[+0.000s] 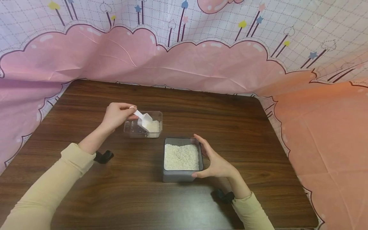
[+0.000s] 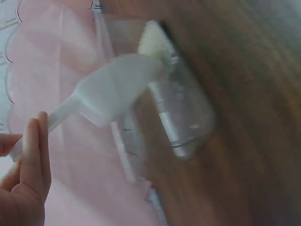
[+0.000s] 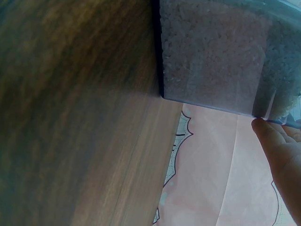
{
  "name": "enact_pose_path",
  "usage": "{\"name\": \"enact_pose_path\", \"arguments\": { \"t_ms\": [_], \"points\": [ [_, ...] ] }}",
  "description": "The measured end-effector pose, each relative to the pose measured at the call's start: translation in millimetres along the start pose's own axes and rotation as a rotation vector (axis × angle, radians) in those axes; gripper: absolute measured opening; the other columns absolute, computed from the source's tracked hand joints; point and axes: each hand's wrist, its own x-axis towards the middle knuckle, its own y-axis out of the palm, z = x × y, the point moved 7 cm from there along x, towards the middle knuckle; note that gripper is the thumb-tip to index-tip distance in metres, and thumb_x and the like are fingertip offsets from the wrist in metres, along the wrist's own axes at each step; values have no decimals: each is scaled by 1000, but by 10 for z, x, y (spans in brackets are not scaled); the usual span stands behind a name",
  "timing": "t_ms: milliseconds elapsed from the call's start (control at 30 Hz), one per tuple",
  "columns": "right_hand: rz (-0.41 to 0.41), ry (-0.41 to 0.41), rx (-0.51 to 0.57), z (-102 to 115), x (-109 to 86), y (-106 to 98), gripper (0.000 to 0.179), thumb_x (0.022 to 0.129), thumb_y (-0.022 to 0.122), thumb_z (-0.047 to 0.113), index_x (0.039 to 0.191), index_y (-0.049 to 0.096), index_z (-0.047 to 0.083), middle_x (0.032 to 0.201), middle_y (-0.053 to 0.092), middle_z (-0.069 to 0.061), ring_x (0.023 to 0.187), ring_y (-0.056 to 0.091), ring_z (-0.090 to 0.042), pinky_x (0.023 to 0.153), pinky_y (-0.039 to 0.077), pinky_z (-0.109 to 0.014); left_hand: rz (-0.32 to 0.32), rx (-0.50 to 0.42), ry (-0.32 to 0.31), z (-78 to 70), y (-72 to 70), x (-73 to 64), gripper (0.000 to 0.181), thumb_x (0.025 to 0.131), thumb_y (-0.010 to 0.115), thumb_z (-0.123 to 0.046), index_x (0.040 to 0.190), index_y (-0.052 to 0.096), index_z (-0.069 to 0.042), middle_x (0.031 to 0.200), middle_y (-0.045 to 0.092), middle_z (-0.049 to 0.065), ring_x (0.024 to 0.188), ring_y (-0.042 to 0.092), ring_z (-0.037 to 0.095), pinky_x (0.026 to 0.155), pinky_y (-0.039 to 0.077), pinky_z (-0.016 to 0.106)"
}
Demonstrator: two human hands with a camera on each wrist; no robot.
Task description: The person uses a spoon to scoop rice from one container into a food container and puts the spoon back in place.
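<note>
My left hand [image 1: 116, 115] pinches the handle of a white plastic scoop [image 1: 145, 119]. The scoop's bowl tilts down over a small clear plastic box [image 1: 135, 134], right at the heap of rice [image 1: 154, 126] in its right end. In the left wrist view the scoop [image 2: 115, 87] is blurred, and its contents do not show. Nearer the front stands a square grey see-through container [image 1: 178, 176], filled with rice [image 1: 181, 157] close to its rim. My right hand [image 1: 217, 164] holds this container by its right side, thumb at the front corner and fingers at the back corner.
Both containers stand on a dark wooden table [image 1: 138, 198]. A pink and white patterned cloth [image 1: 184, 62] hangs behind it, with an orange stretch [image 1: 325, 127] at the right. Black straps [image 1: 104, 157] show at both wrists.
</note>
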Motion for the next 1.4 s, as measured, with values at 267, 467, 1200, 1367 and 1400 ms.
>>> {"name": "enact_pose_path", "arguments": {
  "t_ms": [267,467,1200,1367,1400],
  "points": [
    [-9,15,9,-14,8,5,121,70,89,14,157,6,28,161,11,-2,148,10,-28,118,19,-62,-45,410,262,-458,46,-132,26,91,61,-11,110,72,4,76,73,16,56,62,-7,49,49,10],
    [-5,13,2,-26,5,3,121,70,89,15,157,5,28,162,8,-2,149,7,-28,117,17,-64,-114,234,238,-596,-97,-224,25,93,61,-10,108,71,7,71,73,8,58,64,-7,48,50,10],
    [-9,11,0,-17,19,-8,122,69,90,15,157,6,25,162,8,-3,149,10,-28,117,19,-62,108,-930,-51,-617,119,-753,24,97,50,6,86,72,6,83,68,15,69,72,19,66,60,18],
    [-12,22,-3,-19,12,-8,122,69,90,15,157,6,25,162,6,-4,148,10,-28,117,20,-62,125,-695,-11,-706,344,-887,26,96,51,5,85,73,-2,93,64,14,70,71,16,70,61,21],
    [-13,23,-5,-21,9,-8,123,69,90,15,157,6,26,162,6,-4,148,10,-28,117,20,-62,132,-644,1,-728,387,-904,25,96,51,5,86,73,-2,94,64,14,71,71,16,71,61,22]
  ]
}}
